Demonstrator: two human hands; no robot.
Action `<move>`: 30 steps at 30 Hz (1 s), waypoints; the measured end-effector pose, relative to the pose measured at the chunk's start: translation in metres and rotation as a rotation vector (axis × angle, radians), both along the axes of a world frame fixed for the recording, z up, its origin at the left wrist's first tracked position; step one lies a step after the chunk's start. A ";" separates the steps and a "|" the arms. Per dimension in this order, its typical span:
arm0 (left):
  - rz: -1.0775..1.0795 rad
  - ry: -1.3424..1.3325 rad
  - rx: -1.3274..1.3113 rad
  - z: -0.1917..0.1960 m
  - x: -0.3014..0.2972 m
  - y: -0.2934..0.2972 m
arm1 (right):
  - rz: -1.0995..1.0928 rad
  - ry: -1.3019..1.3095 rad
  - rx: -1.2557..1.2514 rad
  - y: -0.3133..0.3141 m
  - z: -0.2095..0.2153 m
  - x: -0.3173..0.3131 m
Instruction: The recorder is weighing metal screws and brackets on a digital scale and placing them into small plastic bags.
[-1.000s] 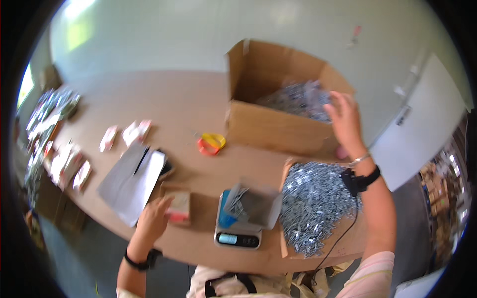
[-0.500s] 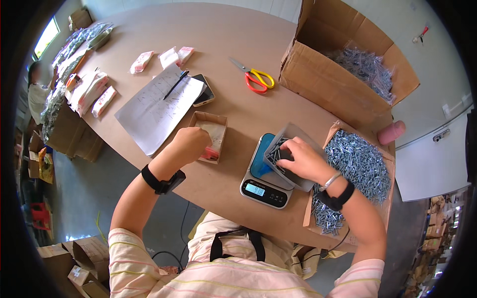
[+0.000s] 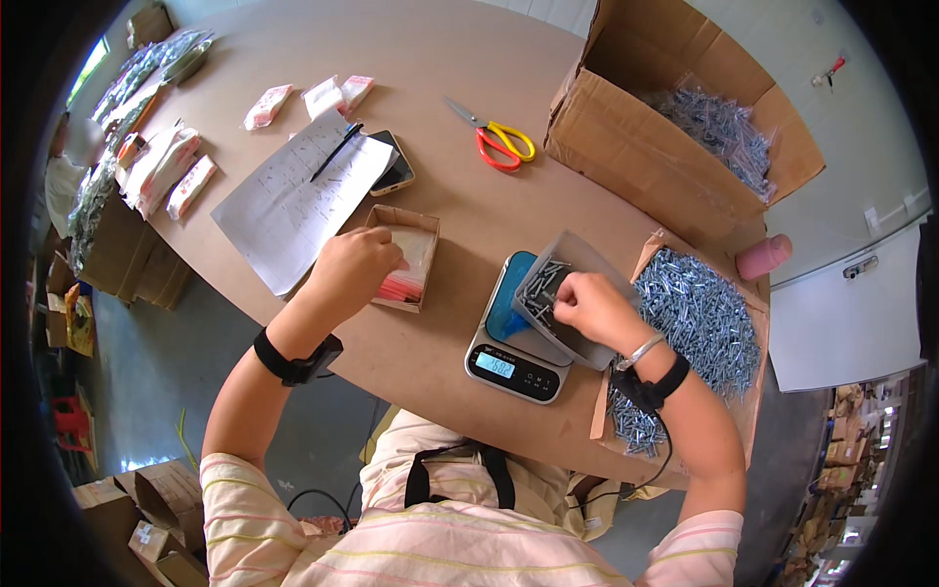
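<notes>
My left hand [image 3: 358,266] is curled over the near-left side of a small open cardboard box [image 3: 431,262]. Clear plastic bags with red edges [image 3: 401,286] lie in that box. The left fingertips are closed, and what they hold is hidden. My right hand [image 3: 595,309] reaches into a grey plastic tray [image 3: 608,266], its fingers drawn together beside loose screws [image 3: 544,290]. Whether a screw is between them is hidden. The tray sits tilted on a digital scale [image 3: 518,378] with a lit display and a blue top.
Right of the scale, a heap of screws [image 3: 696,328] fills a shallow carton. Behind it stands a large cardboard box [image 3: 626,137] of bagged screws. Scissors [image 3: 501,145], written sheets [image 3: 298,201], a pen [image 3: 337,152], a phone [image 3: 395,168] and bag packs [image 3: 266,106] lie farther back.
My right hand has gone from spread fingers to drawn-together ones inside the tray. The left hand has shifted slightly left at the small box. The scale's reading has changed.
</notes>
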State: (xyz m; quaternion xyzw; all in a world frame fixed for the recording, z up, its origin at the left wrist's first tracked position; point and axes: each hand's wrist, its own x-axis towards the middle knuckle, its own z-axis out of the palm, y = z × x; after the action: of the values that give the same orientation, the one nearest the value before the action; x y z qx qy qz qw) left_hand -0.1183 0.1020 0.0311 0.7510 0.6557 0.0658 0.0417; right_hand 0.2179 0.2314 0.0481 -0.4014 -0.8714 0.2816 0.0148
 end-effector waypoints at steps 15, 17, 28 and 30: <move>0.090 -0.413 0.368 0.039 0.029 -0.025 | -0.486 -0.128 0.394 -0.042 0.089 0.163; 0.075 -0.514 0.235 0.041 0.042 -0.034 | -0.540 -0.054 0.329 -0.053 0.090 0.158; 0.136 -0.548 0.066 0.011 0.089 -0.091 | -0.035 0.328 -0.097 -0.138 0.057 0.070; 0.028 -0.673 0.296 0.001 0.105 -0.085 | 0.009 0.461 -0.063 -0.147 0.034 0.051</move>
State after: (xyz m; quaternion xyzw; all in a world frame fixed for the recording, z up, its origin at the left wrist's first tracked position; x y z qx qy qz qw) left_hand -0.0138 0.0171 0.0323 0.6763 0.5987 0.4041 0.1449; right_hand 0.2691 0.0845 0.0818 -0.3229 -0.8375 0.3930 0.1998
